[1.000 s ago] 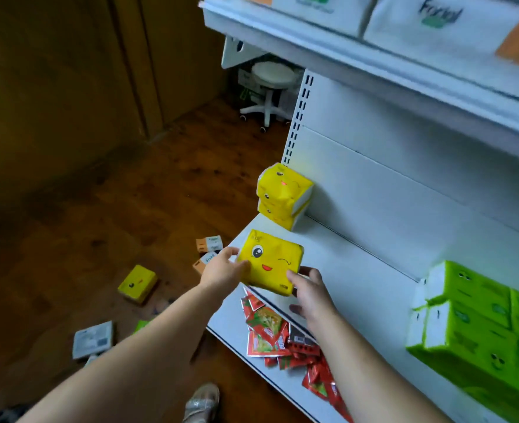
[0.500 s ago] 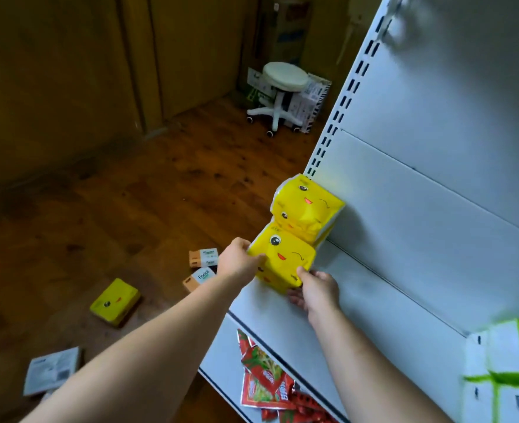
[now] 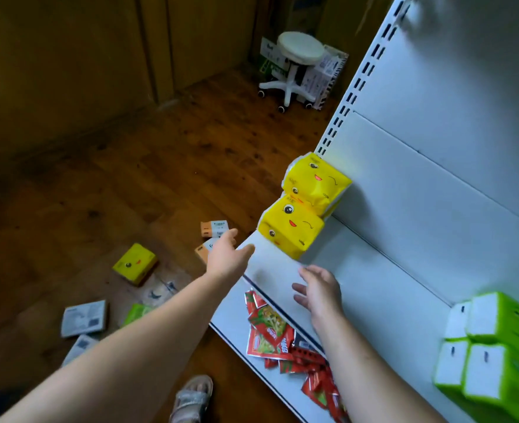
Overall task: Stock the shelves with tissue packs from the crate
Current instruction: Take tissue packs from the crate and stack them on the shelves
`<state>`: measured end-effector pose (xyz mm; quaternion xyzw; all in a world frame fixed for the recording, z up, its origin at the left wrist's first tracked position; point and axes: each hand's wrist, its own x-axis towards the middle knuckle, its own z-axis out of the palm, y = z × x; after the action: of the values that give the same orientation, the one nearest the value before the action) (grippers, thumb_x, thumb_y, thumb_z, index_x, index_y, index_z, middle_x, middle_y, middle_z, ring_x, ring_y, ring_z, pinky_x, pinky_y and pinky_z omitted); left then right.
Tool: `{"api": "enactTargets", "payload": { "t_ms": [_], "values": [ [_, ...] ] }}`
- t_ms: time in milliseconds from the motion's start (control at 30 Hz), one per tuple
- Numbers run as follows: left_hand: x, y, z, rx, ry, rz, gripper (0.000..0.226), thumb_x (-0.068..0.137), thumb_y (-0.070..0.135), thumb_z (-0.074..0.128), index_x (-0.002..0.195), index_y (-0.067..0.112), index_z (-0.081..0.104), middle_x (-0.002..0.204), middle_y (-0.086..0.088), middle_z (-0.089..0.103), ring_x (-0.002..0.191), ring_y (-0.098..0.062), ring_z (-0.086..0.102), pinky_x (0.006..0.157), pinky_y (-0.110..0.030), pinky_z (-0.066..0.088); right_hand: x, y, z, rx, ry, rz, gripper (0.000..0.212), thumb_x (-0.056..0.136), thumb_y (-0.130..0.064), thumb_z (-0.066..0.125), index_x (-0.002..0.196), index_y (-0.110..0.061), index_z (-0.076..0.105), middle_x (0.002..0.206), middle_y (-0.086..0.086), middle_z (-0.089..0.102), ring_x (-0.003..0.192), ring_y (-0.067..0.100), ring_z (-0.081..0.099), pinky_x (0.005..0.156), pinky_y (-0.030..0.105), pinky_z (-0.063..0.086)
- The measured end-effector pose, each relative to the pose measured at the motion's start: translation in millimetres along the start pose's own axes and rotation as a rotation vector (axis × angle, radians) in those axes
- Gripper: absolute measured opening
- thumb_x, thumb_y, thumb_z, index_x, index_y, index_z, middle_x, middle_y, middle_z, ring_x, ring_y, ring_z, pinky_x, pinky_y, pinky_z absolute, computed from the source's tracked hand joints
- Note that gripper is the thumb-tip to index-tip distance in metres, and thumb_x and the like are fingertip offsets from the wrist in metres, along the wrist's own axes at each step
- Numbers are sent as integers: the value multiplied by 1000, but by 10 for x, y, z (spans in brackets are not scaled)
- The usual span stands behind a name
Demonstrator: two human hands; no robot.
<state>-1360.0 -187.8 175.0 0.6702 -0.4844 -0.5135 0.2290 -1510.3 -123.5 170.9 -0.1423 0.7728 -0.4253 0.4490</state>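
A yellow tissue pack [image 3: 291, 230] with a winking face rests on the white shelf [image 3: 359, 270], in front of a stack of yellow packs [image 3: 316, 181] at the shelf's left end. My left hand [image 3: 226, 254] hovers open just left of the front pack, off the shelf edge. Open as well, my right hand [image 3: 319, 290] floats over the shelf, below the pack and apart from it. Green tissue packs [image 3: 496, 346] are stacked at the right of the shelf. No crate is visible.
Loose packs lie on the wooden floor: a yellow one [image 3: 135, 264], orange-white ones [image 3: 214, 228], grey-white ones [image 3: 83, 318]. Red snack packets [image 3: 270, 331] lie on the lower shelf. A white rolling stool [image 3: 298, 65] stands at the back. My sandalled foot [image 3: 192, 398] is near the shelf base.
Both hands have let go of the yellow pack, which now rests on the shelf in front of the stack. The hands have drawn back towards me and opened.
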Motion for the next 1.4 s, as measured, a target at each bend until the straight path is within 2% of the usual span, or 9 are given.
{"api": "enactTargets", "payload": {
  "t_ms": [167, 267, 367, 433, 567, 700, 967, 1233, 1400],
  "values": [
    [-793, -358, -433, -97, 104, -112, 49, 86, 27, 60, 132, 15, 48, 126, -7, 59, 110, -25, 59, 95, -40, 49, -888, 262, 91, -145, -150, 18, 16, 87, -17, 60, 103, -13, 59, 92, 9, 67, 76, 25, 66, 66, 36, 52],
    [-1314, -706, -684, -192, 116, -148, 44, 86, 22, 61, 127, 12, 50, 117, -8, 63, 103, -26, 63, 92, -39, 50, -1456, 475, 205, -204, -284, -2, 10, 89, -14, 56, 99, -16, 57, 92, 7, 64, 72, 17, 62, 53, 25, 45],
    [-1759, -1188, -1017, -306, 161, -229, 52, 77, 27, 67, 124, 12, 52, 111, -10, 63, 95, -27, 64, 80, -36, 50, -1857, 698, 392, -218, -377, -18, 6, 90, -12, 55, 92, -17, 55, 83, -2, 58, 69, 14, 59, 53, 23, 42],
    [-2016, -1631, -1284, -340, 221, -320, 58, 65, 35, 65, 118, 14, 55, 108, -11, 64, 97, -28, 65, 85, -38, 50, -2076, 903, 574, -268, -432, -6, 5, 91, -13, 55, 94, -17, 55, 84, -3, 58, 69, 12, 59, 54, 22, 43],
    [-2613, -2502, -1872, -394, 379, -475, 34, 85, 17, 63, 116, 6, 56, 88, -6, 61, 83, -25, 63, 72, -33, 45, -2595, 1457, 1024, -377, -564, 41, 8, 91, -15, 55, 99, -16, 56, 91, 1, 61, 72, 12, 61, 54, 21, 43],
    [-3061, -3238, -2428, -363, 480, -551, 31, 90, 14, 58, 119, 5, 53, 90, -6, 59, 69, -18, 58, 65, -27, 41, -3139, 2085, 1530, -447, -679, 82, 5, 92, -12, 54, 95, -15, 55, 82, -1, 58, 68, 12, 57, 53, 22, 41],
    [-3751, -4689, -3167, -390, 490, -649, 25, 90, 14, 58, 114, 7, 56, 81, 1, 59, 76, -20, 60, 64, -28, 42, -3820, 3368, 2405, -633, -730, 96, 0, 92, -17, 55, 92, -17, 55, 87, 5, 60, 78, 18, 59, 57, 26, 45],
    [-3744, -6229, -3191, -374, 440, -770, 32, 89, 16, 61, 118, 4, 56, 101, -8, 62, 91, -24, 62, 91, -37, 48, -3712, 4960, 3122, -846, -723, 105, 23, 87, -27, 61, 105, -14, 59, 95, 5, 61, 90, 21, 57, 85, 40, 49],
    [-3289, -7006, -2974, -354, 406, -805, 45, 89, 21, 60, 131, 6, 50, 125, -9, 59, 113, -24, 57, 95, -30, 42, -3379, 5811, 3478, -1025, -717, 94, 48, 84, -31, 62, 128, -14, 52, 116, 13, 61, 94, 23, 55, 86, 41, 49]
  ]
}}
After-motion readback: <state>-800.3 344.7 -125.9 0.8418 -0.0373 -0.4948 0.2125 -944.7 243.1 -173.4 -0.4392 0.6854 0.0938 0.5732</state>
